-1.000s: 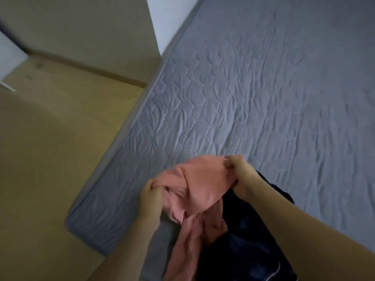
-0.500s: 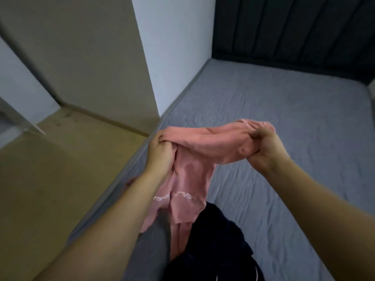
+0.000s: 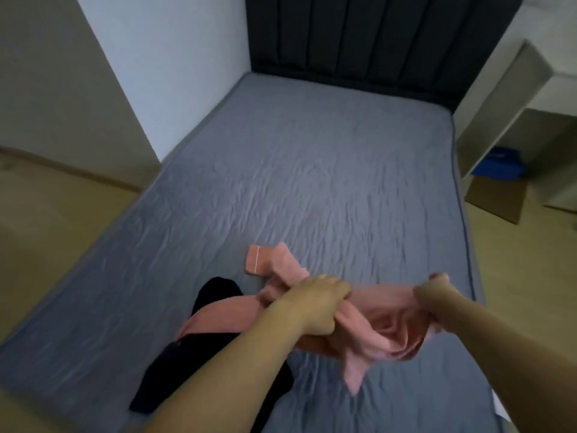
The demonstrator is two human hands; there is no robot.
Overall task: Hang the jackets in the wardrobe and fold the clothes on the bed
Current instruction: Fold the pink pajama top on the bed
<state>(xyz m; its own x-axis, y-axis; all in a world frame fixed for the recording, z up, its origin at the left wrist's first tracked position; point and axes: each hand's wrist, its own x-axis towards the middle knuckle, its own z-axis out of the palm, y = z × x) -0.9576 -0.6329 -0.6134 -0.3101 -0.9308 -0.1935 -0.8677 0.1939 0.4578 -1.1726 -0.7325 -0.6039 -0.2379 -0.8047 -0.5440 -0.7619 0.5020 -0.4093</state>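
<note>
A pink garment (image 3: 382,328) is stretched between both hands above the near part of the grey bed (image 3: 312,189). My left hand (image 3: 318,304) grips one bunched end in a fist. My right hand (image 3: 432,300) grips the other end, farther right. A pink flap (image 3: 265,260) with a thin white line sticks out beyond the left hand, and loose folds hang down between the hands. A dark navy garment (image 3: 215,295) lies crumpled on the mattress under my left forearm, partly hidden by it.
A dark padded headboard (image 3: 374,39) closes the far end of the bed. A white wall (image 3: 162,64) and beige panel stand on the left over wooden floor (image 3: 46,220). At right is a light cabinet (image 3: 505,98) with a blue item (image 3: 496,165) below it.
Both hands have swung the pink garment to the right and lower over the bed, spreading farther apart. The view has lifted and turned, showing the headboard and right-hand furniture.
</note>
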